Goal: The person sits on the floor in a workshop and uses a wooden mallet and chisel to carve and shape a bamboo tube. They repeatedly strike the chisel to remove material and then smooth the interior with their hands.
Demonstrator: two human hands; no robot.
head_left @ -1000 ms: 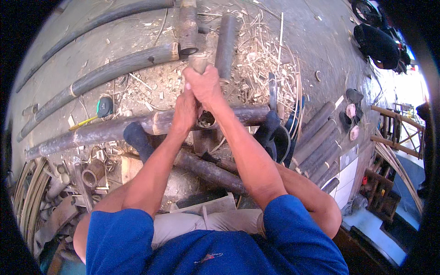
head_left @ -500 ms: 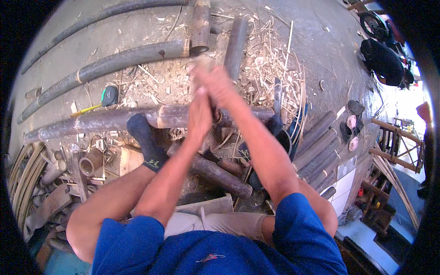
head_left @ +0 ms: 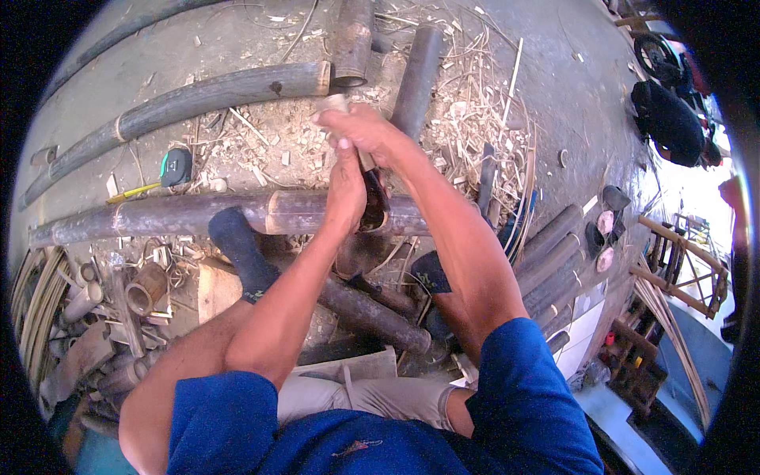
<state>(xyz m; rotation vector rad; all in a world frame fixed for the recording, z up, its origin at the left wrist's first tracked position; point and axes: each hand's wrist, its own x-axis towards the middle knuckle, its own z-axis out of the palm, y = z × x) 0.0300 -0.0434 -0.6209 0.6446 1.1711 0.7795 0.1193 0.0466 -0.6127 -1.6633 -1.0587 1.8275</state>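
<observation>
My right hand (head_left: 366,133) is closed round the pale wooden handle (head_left: 336,103) of a tool with a dark blade. Just below it, my left hand (head_left: 347,186) is closed about the lower part of the same tool. The dark blade (head_left: 374,204) points down at a long dark bamboo pole (head_left: 170,215) lying crosswise on the floor. My fingers partly cover the tool, so its exact kind is hidden. A socked foot (head_left: 237,245) rests against the pole left of my hands.
Another bamboo pole (head_left: 198,101) lies beyond, near a short bamboo length (head_left: 417,79). Pale wood chips (head_left: 467,111) litter the floor. A tape measure (head_left: 176,168) lies at the left. Cut bamboo pieces (head_left: 546,245) are stacked at the right, and a bamboo piece (head_left: 380,317) lies between my legs.
My hands stay together on the tool. They were blurred by motion before and are sharper now, with the dark blade showing more below them. The whole view has shifted slightly.
</observation>
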